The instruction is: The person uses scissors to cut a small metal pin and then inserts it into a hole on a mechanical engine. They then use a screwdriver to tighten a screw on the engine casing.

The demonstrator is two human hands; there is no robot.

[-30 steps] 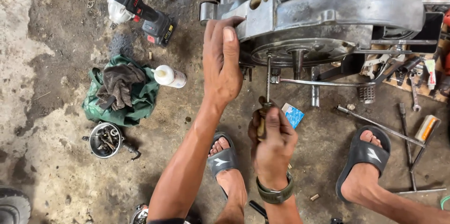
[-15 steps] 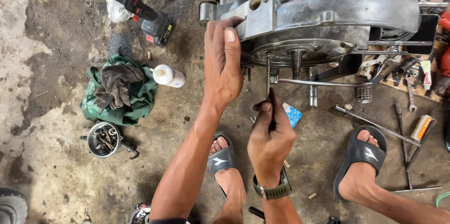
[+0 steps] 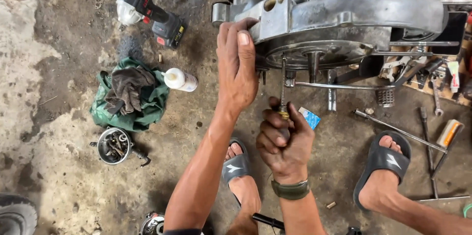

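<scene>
One engine casing (image 3: 344, 14), one screwdriver (image 3: 282, 92), two hands: left hand (image 3: 236, 65), right hand (image 3: 285, 144). Two black sandals (image 3: 381, 163). One cordless impact wrench (image 3: 150, 11), one white bottle (image 3: 179, 79), one green cloth (image 3: 147, 102), one metal bowl of bolts (image 3: 114, 145), one blue packet (image 3: 309, 117).

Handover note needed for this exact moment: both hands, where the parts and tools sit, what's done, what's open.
Left hand: flat against the engine casing, bracing it.
Right hand: closed on a screwdriver, shaft upright, tip at the casing's underside.
Floor: impact driver, white bottle, gloves on green cloth, metal cup of small parts, loose tools at right.
Done: small parts are in the cup.
Open: screwdriver on the fastener; how far it has turned is not visible.
</scene>
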